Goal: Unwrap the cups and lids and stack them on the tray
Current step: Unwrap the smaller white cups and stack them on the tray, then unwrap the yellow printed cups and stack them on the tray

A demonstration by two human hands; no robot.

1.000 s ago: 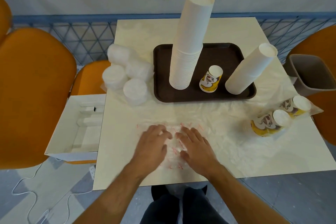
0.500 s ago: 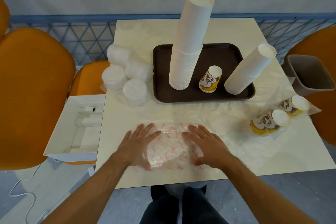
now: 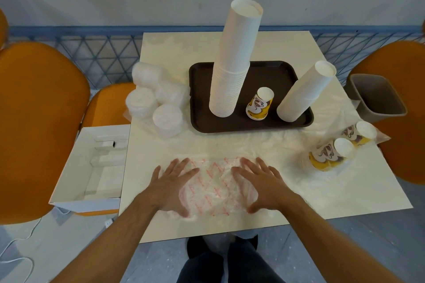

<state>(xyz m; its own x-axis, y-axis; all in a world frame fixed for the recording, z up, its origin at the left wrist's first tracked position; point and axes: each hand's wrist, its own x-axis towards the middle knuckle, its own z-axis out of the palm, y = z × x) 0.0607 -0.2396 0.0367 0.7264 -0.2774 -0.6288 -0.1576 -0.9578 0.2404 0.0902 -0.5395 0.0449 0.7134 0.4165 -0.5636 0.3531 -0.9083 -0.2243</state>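
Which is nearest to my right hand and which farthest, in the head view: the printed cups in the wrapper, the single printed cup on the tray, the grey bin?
From the right hand:
1. Printed cups in the wrapper, lying on the table to its right.
2. Single printed cup, upside down on the tray, ahead.
3. Grey bin, past the table's right edge.

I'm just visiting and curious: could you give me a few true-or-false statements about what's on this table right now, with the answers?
1. Two stacks of plain white paper cups stand on the dark brown plastic tray. True.
2. The left hand grips a cup. False: it lies flat, fingers spread, on the clear red-printed plastic wrapper.
3. The right hand presses that wrapper too. True.
4. The white plastic lids sit on the tray. False: they sit on the table, left of it.
5. One yellow printed paper cup stands upside down on the tray. True.
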